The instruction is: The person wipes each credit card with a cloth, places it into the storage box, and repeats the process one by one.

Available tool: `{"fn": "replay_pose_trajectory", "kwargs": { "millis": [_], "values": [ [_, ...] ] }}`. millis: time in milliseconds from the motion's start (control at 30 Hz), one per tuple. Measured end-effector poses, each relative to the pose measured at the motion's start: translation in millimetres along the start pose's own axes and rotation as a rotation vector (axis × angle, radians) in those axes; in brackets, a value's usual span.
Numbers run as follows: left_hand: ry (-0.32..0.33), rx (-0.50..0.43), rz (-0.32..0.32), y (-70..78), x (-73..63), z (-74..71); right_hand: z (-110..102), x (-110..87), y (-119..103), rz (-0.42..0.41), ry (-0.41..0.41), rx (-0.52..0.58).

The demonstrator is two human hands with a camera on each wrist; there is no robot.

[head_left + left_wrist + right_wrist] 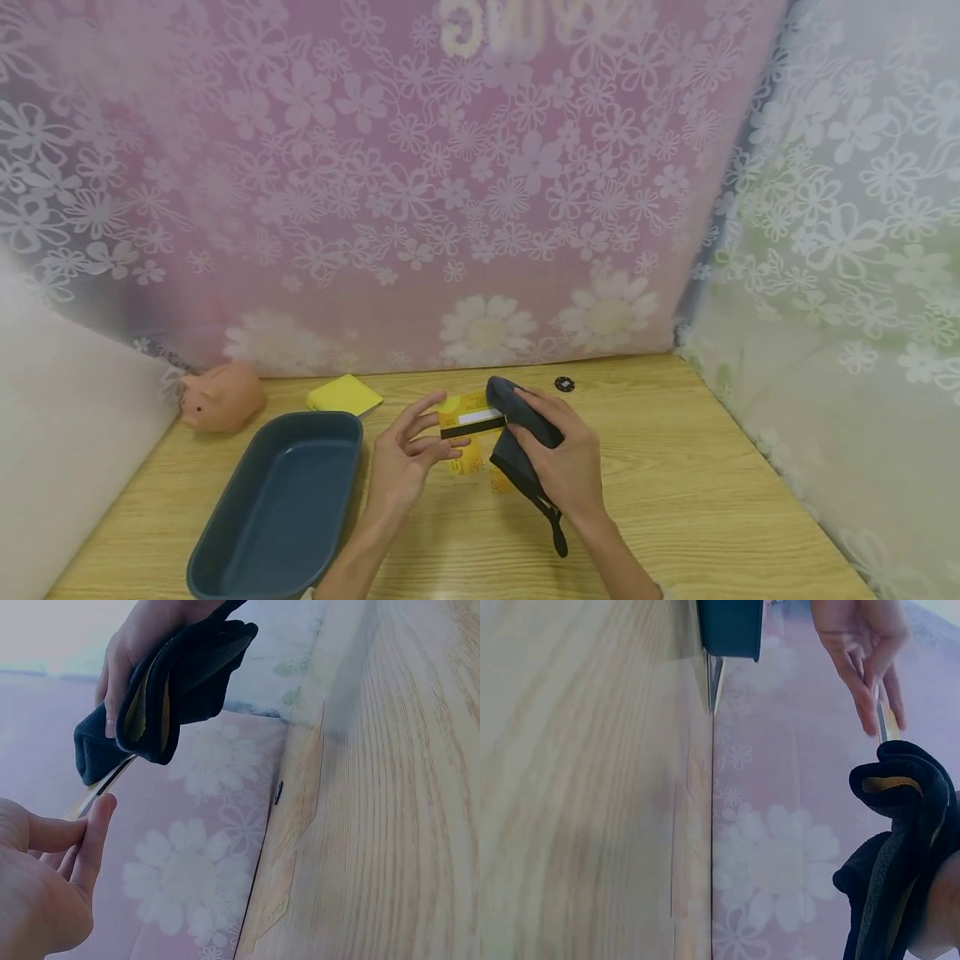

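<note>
A yellow card (468, 421) with a black stripe is pinched between the thumb and fingers of my left hand (401, 467). Its right end meets the dark fabric wallet (517, 450), and I cannot tell how far it goes in. My right hand (566, 462) grips the wallet from the right, above the table. A strap (558, 533) hangs from the wallet's lower end. Folds of the wallet (154, 712) show a yellowish inside in the left wrist view. Below the hands, more yellow cards (467, 460) lie on the table, partly hidden.
A deep blue tray (288, 492) stands left of my left forearm. Behind it are a pink piggy bank (222, 400) and a yellow notebook (345, 393). A small black disc (565, 384) lies near the table's back edge. Flowered cloth (480, 208) hangs behind the table.
</note>
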State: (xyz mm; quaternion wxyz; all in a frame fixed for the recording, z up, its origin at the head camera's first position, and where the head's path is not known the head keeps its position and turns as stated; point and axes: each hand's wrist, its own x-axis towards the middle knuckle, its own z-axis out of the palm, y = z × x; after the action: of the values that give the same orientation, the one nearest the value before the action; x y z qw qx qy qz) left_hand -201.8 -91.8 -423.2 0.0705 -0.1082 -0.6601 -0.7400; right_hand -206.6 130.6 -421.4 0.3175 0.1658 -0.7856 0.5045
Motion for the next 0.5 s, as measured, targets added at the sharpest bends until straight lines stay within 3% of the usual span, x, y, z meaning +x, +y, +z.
{"fn": "replay_pose_trajectory", "kwargs": {
  "millis": [267,500],
  "values": [
    [-0.005,-0.054,-0.019,1.2,-0.6,0.0,-14,6.8,5,0.064,0.081,0.009],
    [0.009,-0.032,-0.011,1.4,-0.3,-0.6,-17,8.6,2,0.134,0.058,0.033]
  ]
}}
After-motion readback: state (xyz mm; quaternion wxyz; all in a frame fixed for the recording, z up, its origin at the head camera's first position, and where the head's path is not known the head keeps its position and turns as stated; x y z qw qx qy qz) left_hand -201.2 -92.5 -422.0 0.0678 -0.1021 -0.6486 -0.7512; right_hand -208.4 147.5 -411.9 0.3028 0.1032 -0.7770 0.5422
